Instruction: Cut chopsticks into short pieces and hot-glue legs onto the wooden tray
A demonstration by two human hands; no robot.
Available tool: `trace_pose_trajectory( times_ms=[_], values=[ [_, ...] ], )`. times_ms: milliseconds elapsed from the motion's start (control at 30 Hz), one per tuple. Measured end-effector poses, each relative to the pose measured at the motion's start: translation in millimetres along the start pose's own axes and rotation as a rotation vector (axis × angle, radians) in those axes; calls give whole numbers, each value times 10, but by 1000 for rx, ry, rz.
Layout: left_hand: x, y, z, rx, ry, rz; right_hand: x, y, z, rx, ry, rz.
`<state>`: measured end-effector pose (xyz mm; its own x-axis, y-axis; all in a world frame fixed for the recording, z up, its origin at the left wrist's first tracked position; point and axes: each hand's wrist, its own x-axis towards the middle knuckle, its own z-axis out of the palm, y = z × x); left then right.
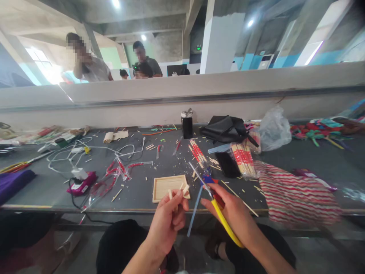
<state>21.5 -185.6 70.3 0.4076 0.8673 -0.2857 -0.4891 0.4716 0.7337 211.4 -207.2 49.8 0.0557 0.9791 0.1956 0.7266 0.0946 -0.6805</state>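
My left hand (168,217) is closed around a few short pieces of wooden stick (170,195), which poke up past the thumb. Just beyond it, a small tray of pale wooden sticks (164,188) with a raised rim lies on the worktop. In my right hand (230,205) is a scissors-like cutter (224,220) with a yellow handle, some red, and metal blades pointing up and left. The fingers partly hide its grip. Behind the blades lies a small blue glue gun (209,179), with a translucent blue glue stick (194,215) jutting over the table edge.
Red-banded stick bundles (243,158), a black phone (227,164), a black bag (225,128) and a striped cloth (296,194) lie to the right. White cables (75,152) and red plastic wrappers (119,169) spread leftward. Offcuts litter the dark worktop (137,190). People stand beyond the partition (142,93).
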Motion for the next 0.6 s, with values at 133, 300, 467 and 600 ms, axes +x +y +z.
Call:
trace_pose_trajectory(
  times_ms=[133, 300, 467, 600],
  values=[
    [12, -114, -95, 11, 37, -18, 165, 383, 140, -43, 10, 255],
    [32, -126, -76, -5, 38, -28, 317, 500, 198, 92, 70, 267],
    [54, -144, 35, 101, 47, -28, 290, 127, 138, 415, 11, 225],
    [58, -180, 126, 169, 34, -30, 234, -140, 133, 799, -85, 231]
  ],
)
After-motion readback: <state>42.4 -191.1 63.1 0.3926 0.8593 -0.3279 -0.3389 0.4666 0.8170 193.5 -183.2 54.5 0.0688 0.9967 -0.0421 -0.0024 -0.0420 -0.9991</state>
